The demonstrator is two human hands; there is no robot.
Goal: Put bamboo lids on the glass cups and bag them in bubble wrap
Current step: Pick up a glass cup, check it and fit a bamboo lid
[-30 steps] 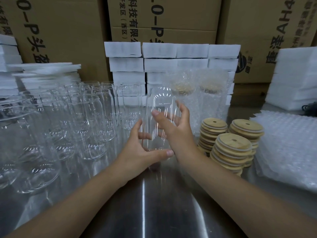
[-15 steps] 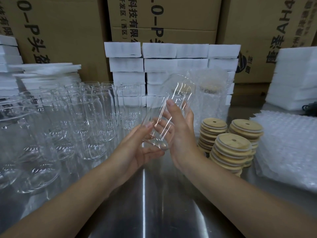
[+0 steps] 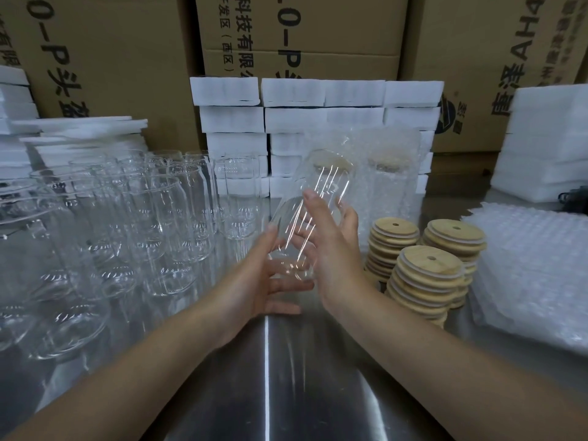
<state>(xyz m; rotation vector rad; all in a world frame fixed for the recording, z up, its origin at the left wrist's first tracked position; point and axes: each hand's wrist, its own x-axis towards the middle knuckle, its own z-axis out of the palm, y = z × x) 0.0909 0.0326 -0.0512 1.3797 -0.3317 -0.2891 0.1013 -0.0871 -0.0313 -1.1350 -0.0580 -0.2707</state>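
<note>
"科技有限" and "0-P" on middle carton (image 3: pixel 334 33); "AHA" on right carton (image 3: pixel 477 58)

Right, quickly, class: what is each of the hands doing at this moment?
Left hand: open, thumb and straight fingers against the base of the cup.
Right hand: holding the tilted cup, fingers wrapped round it.

Cropped by left edge: nearest glass cups (image 3: pixel 63 329). Cropped at right: bubble wrap stack (image 3: pixel 534 275), unidentifiable dark object (image 3: pixel 576 198). Partly hidden behind held cup (image 3: pixel 313 211): 1 far bagged cup (image 3: pixel 327 140).

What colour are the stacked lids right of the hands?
The stacked lids are light tan with pale wood grain; the head view shows them.
</note>
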